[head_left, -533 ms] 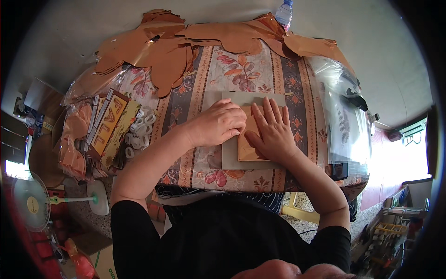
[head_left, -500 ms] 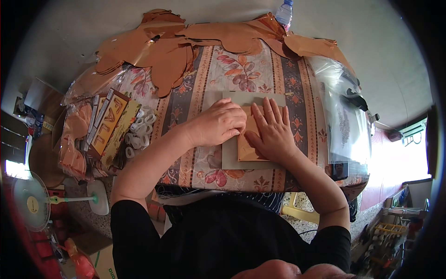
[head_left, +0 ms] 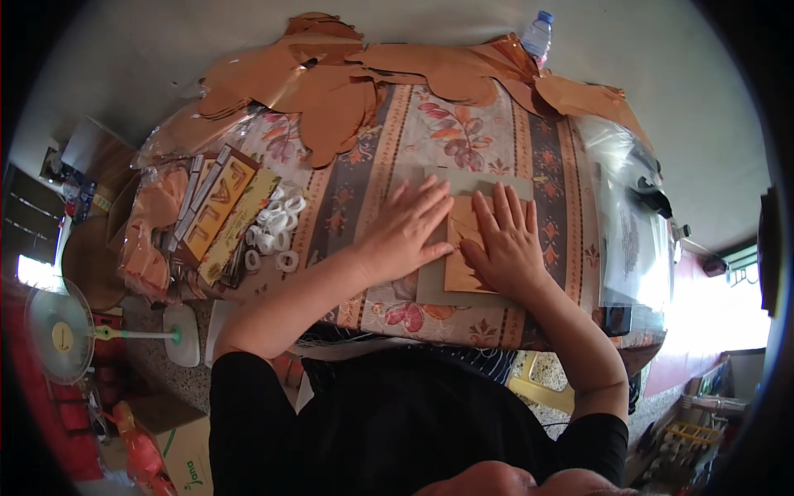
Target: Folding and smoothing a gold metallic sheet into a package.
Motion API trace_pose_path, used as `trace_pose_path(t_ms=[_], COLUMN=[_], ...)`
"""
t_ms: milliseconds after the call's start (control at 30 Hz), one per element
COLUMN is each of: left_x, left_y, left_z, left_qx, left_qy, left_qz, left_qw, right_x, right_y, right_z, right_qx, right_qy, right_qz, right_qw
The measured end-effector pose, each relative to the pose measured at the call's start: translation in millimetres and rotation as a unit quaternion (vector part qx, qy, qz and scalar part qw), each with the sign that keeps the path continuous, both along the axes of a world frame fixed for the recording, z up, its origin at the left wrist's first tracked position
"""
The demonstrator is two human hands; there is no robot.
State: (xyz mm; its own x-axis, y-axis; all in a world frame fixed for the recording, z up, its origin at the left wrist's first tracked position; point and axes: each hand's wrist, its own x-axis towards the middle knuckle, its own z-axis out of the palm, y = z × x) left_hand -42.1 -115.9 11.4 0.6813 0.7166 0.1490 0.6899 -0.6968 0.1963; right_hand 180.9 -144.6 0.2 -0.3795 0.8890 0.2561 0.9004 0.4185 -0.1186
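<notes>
1. Two hands are pressing flat at the centre of the frame; the left hand [head_left: 404, 234] and the right hand [head_left: 506, 245] are both lying palm-down, fingers spread and released, grasping nothing.
2. The orange paper piece [head_left: 460, 258] is sitting under the right hand, on a grey card [head_left: 438, 285]; its long axis is running top to bottom of the frame; the left hand is touching its left edge.
3. The patterned worktop [head_left: 463, 132] is carrying orange cut-outs [head_left: 331, 99] across the upper frame, white tape rolls [head_left: 277, 231] and lettered packets [head_left: 217, 207] at the left, a plastic bottle [head_left: 538, 33] at the top; nothing is blocking the hands.
</notes>
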Motion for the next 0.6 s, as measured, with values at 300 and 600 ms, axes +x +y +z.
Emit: trace_pose_path(t_ms=[300, 600], left_x=[10.2, 5.8], left_y=[-15.9, -13.6], left_z=[6.0, -2.0], left_qx=[-0.002, -0.007], left_qy=[0.106, 0.087], left_qz=[0.001, 0.005], left_qw=[0.994, 0.996], right_x=[0.1, 22.8], right_y=[-1.5, 3.8], right_z=[3.9, 25.0], right_qx=[-0.023, -0.152], right_qy=[-0.006, 0.047], right_qz=[-0.019, 0.029], right_qw=[1.0, 0.987])
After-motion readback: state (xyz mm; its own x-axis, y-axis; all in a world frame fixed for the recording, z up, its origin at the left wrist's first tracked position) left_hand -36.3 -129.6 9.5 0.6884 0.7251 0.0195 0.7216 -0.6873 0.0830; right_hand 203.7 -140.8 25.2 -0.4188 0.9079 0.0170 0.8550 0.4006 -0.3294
